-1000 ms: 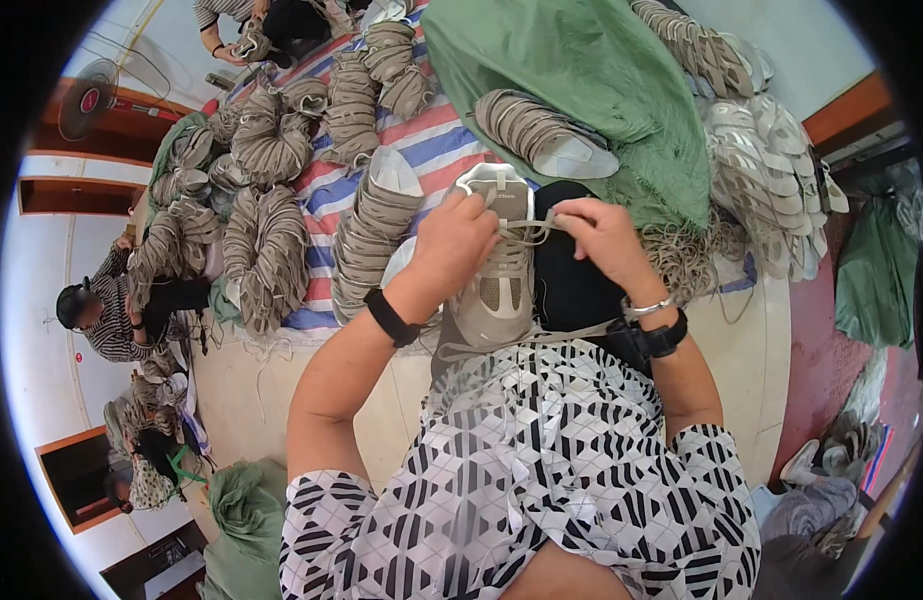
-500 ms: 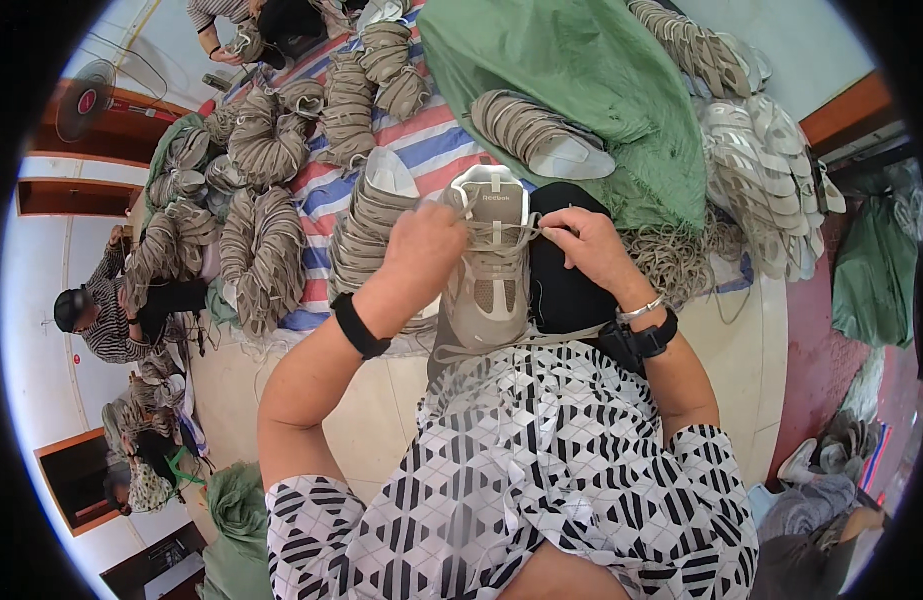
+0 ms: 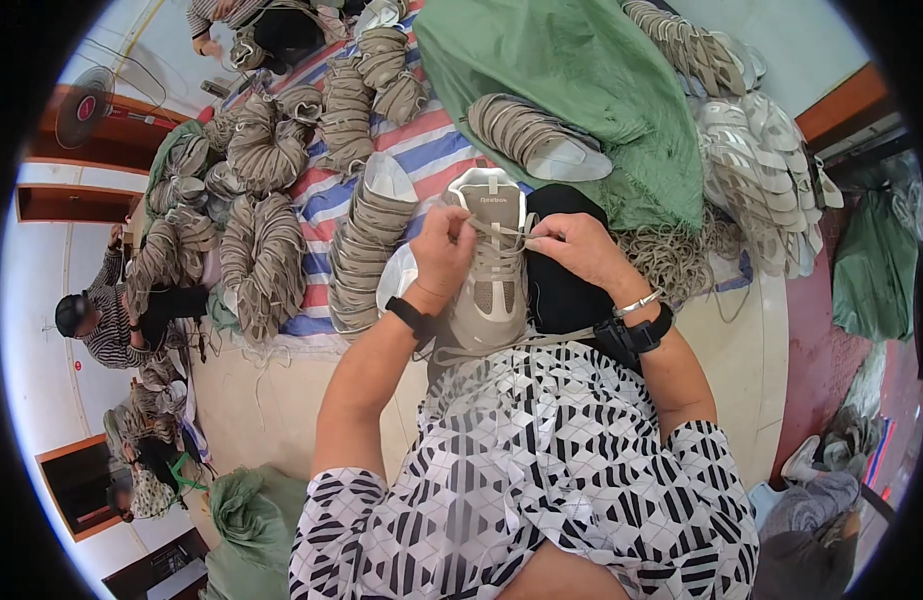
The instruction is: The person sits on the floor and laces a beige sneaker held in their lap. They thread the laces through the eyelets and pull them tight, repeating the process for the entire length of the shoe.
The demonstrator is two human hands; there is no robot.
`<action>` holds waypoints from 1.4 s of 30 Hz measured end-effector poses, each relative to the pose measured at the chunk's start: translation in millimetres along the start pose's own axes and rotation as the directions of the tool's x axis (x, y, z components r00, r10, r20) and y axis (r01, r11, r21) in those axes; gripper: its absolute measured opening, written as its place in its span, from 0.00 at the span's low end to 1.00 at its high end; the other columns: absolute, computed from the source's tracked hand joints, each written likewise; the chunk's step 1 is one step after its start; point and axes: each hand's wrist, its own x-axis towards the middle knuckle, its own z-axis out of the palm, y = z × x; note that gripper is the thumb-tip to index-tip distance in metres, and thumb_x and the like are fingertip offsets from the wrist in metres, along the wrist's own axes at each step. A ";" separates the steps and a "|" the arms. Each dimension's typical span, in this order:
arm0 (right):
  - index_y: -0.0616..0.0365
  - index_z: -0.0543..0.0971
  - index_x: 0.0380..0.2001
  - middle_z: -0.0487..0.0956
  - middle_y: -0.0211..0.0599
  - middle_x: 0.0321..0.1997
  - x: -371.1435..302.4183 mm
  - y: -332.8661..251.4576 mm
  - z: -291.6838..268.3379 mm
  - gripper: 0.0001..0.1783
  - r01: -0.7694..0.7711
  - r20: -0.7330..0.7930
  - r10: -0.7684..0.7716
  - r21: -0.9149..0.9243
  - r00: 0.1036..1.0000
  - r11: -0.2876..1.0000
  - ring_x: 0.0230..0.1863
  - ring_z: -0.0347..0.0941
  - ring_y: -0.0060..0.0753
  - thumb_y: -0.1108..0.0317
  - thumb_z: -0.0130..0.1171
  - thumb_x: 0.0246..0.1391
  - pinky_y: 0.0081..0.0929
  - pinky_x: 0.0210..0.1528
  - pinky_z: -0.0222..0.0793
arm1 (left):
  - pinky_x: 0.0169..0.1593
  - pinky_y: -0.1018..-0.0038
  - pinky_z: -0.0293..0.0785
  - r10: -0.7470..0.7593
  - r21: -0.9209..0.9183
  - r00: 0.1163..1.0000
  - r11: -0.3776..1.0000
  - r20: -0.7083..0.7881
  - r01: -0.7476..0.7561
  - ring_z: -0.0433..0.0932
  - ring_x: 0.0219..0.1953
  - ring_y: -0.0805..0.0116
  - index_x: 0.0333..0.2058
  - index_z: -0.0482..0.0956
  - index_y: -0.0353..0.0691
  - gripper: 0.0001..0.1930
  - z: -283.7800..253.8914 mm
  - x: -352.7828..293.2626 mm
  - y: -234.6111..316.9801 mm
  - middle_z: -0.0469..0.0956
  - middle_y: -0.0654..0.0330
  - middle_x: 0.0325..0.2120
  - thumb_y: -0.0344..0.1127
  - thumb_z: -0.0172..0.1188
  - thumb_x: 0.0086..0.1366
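A grey-beige shoe upper (image 3: pixel 488 315) with a pale collar lies in front of me, its tongue end pointing away. Its beige shoelace (image 3: pixel 501 232) runs across the tongue between my two hands. On the left side of the upper, my left hand (image 3: pixel 443 255) pinches one stretch of lace between thumb and fingers. My right hand (image 3: pixel 579 248), at the right edge, is closed on another stretch. Below it is a black rounded surface (image 3: pixel 561 298), partly covered by my hand and wrist. Another lace length lies loose near my lap.
Curved stacks of shoe uppers (image 3: pixel 366 255) stand on a striped sheet (image 3: pixel 316 205) to the left and beyond. A green sack (image 3: pixel 571 60) lies ahead, and a heap of laces (image 3: pixel 666 250) sits to the right. More uppers (image 3: pixel 756 180) are piled farther right. Other people (image 3: pixel 106 320) work at the left.
My left hand has shifted slightly right and the left forearm has swung inward. My right hand has moved a little left, closer to the upper. Both hands still hold the lace.
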 end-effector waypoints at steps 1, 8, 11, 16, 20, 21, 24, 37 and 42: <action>0.65 0.80 0.30 0.78 0.32 0.23 1.4 0.3 -0.3 0.11 -0.028 -0.001 0.028 0.003 1.000 1.000 0.27 0.71 0.20 0.66 0.61 0.51 0.21 0.32 0.67 | 0.31 0.76 0.70 -0.019 -0.006 1.000 1.000 0.011 0.019 0.72 0.26 0.69 0.34 0.75 0.39 0.09 -0.1 0.3 0.9 0.70 0.60 0.27 0.22 0.60 0.53; 0.64 0.81 0.27 0.77 0.27 0.23 -4.4 41.8 -39.0 0.11 -0.241 -0.212 0.302 0.271 0.929 0.932 0.24 0.70 0.19 0.65 0.63 0.50 0.19 0.29 0.65 | 0.47 0.64 0.67 0.030 -0.019 0.999 0.999 0.039 -0.029 0.68 0.44 0.52 0.39 0.73 0.36 0.16 -25.7 -10.3 22.0 0.70 0.52 0.36 0.25 0.62 0.49; 0.61 0.80 0.32 0.77 0.33 0.28 -5.3 36.9 -30.6 0.09 0.054 -0.575 -0.320 -0.430 0.753 0.901 0.26 0.73 0.31 0.67 0.62 0.49 0.25 0.30 0.68 | 0.40 0.70 0.71 -0.174 0.056 0.976 0.984 0.129 0.168 0.73 0.36 0.58 0.36 0.72 0.35 0.10 -32.5 -24.2 13.4 0.71 0.53 0.35 0.25 0.60 0.55; 0.58 0.79 0.33 0.75 0.37 0.29 -21.3 -34.2 10.4 0.09 0.271 -0.174 -0.325 -0.272 0.930 0.923 0.31 0.75 0.40 0.68 0.61 0.47 0.30 0.30 0.71 | 0.32 0.79 0.65 -0.343 -0.152 0.933 0.922 0.111 0.357 0.66 0.26 0.76 0.35 0.71 0.36 0.05 -36.2 -24.0 9.4 0.71 0.65 0.28 0.30 0.55 0.64; 0.57 0.78 0.31 0.74 0.38 0.26 -9.0 -25.0 26.0 0.08 0.330 -0.053 -0.406 -0.492 0.912 0.806 0.31 0.75 0.41 0.66 0.60 0.48 0.31 0.30 0.72 | 0.23 0.85 0.59 -0.504 -0.517 0.820 0.642 0.272 0.566 0.64 0.21 0.84 0.41 0.70 0.38 0.06 -43.9 -2.1 7.1 0.69 0.69 0.22 0.30 0.51 0.66; 0.57 0.78 0.30 0.74 0.38 0.25 -9.8 -21.0 22.2 0.08 0.314 -0.027 -0.384 -0.526 0.923 0.790 0.31 0.75 0.41 0.66 0.60 0.48 0.32 0.30 0.72 | 0.19 0.86 0.54 -0.554 -0.557 0.785 0.573 0.277 0.601 0.60 0.17 0.86 0.41 0.71 0.39 0.06 -48.7 6.1 11.9 0.67 0.71 0.19 0.29 0.52 0.65; 0.57 0.78 0.33 0.75 0.39 0.25 -14.3 -10.2 5.0 0.11 0.211 0.086 -0.194 -0.467 0.977 0.858 0.32 0.75 0.42 0.62 0.60 0.48 0.36 0.33 0.71 | 0.20 0.85 0.56 -0.588 -0.679 0.733 0.385 0.342 0.625 0.59 0.18 0.84 0.41 0.71 0.37 0.08 -63.3 21.2 11.7 0.66 0.71 0.19 0.27 0.52 0.63; 0.58 0.81 0.36 0.75 0.27 0.19 -9.0 -8.1 -18.1 0.10 -0.023 0.268 0.016 0.023 0.963 0.999 0.22 0.71 0.19 0.65 0.60 0.53 0.21 0.25 0.66 | 0.18 0.83 0.52 -0.754 -0.834 0.640 0.253 0.149 0.491 0.56 0.15 0.82 0.46 0.68 0.37 0.14 -105.1 47.4 -23.7 0.62 0.70 0.17 0.23 0.51 0.60; 0.59 0.80 0.41 0.77 0.23 0.23 -1.5 -6.4 -14.4 0.11 -0.056 -0.105 0.112 0.438 0.988 0.897 0.21 0.65 0.09 0.67 0.55 0.57 0.12 0.22 0.59 | 0.17 0.83 0.51 -0.765 -0.848 0.641 0.381 -0.065 0.368 0.54 0.14 0.83 0.45 0.70 0.37 0.13 -168.2 51.4 -49.6 0.62 0.71 0.16 0.23 0.50 0.61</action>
